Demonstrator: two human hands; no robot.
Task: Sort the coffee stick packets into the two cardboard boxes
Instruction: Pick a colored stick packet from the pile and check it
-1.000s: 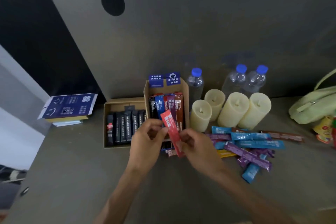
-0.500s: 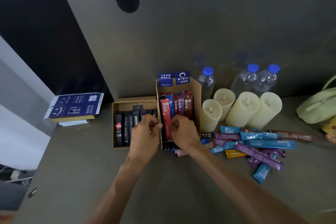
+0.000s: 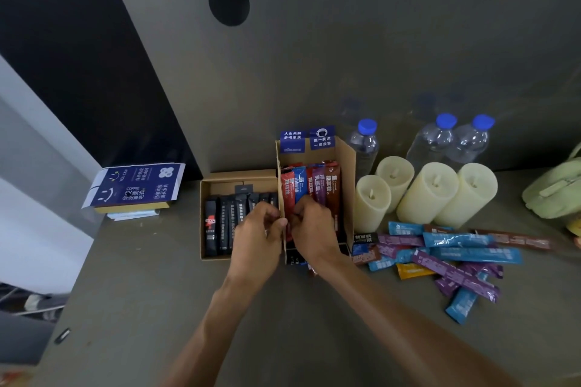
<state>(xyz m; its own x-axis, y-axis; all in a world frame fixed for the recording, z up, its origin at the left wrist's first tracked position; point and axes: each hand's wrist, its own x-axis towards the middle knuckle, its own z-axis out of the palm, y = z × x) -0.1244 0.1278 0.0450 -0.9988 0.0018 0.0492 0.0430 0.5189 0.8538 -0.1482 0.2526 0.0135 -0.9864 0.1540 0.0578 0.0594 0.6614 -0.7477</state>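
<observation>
Red packet (image 3: 287,195) stands at the tall box's (image 3: 345,166) 9 o'clock side; I judge seating in progress. My right hand (image 3: 311,229) pinches it; my left hand's (image 3: 257,229) grip is unclear. Next: release, then pick from the loose packets (image 3: 456,251) at 3 o'clock.

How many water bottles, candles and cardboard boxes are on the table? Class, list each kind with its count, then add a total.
Water bottles: 3
Candles: 4
Cardboard boxes: 2
Total: 9
</observation>
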